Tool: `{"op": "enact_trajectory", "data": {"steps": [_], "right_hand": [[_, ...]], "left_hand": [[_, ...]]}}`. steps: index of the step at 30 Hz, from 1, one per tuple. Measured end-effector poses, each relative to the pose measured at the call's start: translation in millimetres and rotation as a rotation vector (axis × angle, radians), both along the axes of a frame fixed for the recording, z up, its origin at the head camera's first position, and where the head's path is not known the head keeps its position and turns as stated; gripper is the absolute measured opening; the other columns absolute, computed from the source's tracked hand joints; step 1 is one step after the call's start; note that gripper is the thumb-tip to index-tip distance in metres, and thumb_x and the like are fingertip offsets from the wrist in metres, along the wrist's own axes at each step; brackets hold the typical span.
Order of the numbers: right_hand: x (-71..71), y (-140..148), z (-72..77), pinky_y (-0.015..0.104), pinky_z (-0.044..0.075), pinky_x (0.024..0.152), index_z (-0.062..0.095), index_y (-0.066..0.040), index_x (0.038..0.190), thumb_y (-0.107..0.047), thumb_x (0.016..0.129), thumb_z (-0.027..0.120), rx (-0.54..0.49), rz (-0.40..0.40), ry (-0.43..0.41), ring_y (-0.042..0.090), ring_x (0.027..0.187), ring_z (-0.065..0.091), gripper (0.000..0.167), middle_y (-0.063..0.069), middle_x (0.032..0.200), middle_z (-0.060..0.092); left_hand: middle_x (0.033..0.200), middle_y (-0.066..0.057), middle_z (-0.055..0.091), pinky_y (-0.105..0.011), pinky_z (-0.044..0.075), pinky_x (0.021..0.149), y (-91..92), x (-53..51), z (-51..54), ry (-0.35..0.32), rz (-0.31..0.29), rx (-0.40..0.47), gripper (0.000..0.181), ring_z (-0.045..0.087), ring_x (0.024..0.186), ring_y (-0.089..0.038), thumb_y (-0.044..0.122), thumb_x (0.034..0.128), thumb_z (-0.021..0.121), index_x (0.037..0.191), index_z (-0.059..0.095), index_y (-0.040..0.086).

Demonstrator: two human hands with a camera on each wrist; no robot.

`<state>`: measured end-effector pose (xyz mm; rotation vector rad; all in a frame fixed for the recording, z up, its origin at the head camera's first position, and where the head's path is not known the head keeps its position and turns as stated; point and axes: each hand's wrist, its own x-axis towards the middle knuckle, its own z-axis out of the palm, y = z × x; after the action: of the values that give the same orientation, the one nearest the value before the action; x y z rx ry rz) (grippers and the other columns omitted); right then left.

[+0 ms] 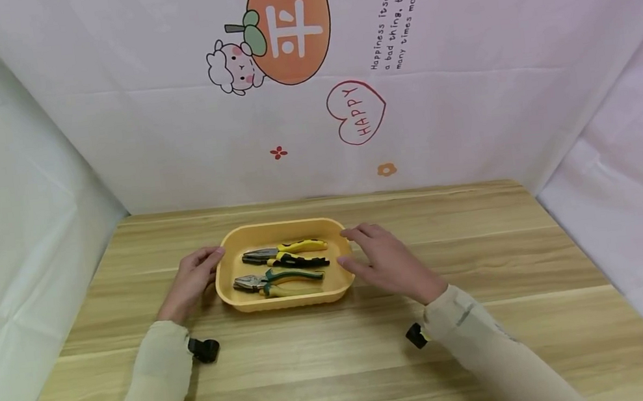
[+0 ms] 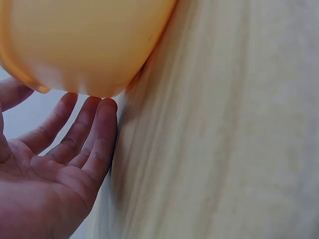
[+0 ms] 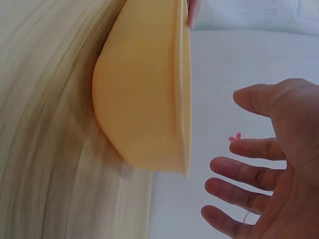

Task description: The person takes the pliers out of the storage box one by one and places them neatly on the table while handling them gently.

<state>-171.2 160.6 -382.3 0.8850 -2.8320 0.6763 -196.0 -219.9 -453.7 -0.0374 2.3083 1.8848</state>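
Note:
A yellow plastic tray sits on the wooden table. Inside it lie pliers with yellow and black handles and, nearer me, pliers with green and pale yellow handles. My left hand holds the tray's left end. In the left wrist view its fingertips press the outer wall low down, while the thumb reaches the rim and its tip is hidden. By the tray's right end is my right hand, fingers spread. The right wrist view shows this hand apart from the tray wall, holding nothing.
The wood-grain table extends around the tray. Behind it hangs a white printed cloth, with more white cloth along the left and right sides. A small black device is worn at each wrist.

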Motion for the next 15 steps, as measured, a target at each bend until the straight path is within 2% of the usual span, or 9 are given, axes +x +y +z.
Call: {"op": "enact_trajectory", "data": {"steps": [9,15], "right_hand": [[0.2,-30,7.9,0.048,0.049,0.101,0.06,-0.003,0.137,-0.038,0.101,0.065,0.048,0.058,-0.033,0.031,0.12,0.059,0.05,0.014,0.13,0.062],[-3.9,-50,7.4,0.041,0.055,0.088,0.065,-0.004,0.132,-0.038,0.098,0.07,0.082,0.111,-0.069,0.025,0.103,0.064,0.049,0.011,0.124,0.063]], "left_hand": [[0.145,-0.025,0.048,-0.024,0.053,0.091,0.8,1.3,1.4,-0.016,0.007,0.017,0.066,0.058,0.121,-0.026,0.044,0.1064,0.052,0.148,0.044,-0.006],[0.144,-0.025,0.049,-0.023,0.053,0.089,1.2,1.2,0.3,-0.021,0.022,0.025,0.064,0.06,0.112,-0.016,0.043,0.1063,0.052,0.148,0.044,-0.006]]}}
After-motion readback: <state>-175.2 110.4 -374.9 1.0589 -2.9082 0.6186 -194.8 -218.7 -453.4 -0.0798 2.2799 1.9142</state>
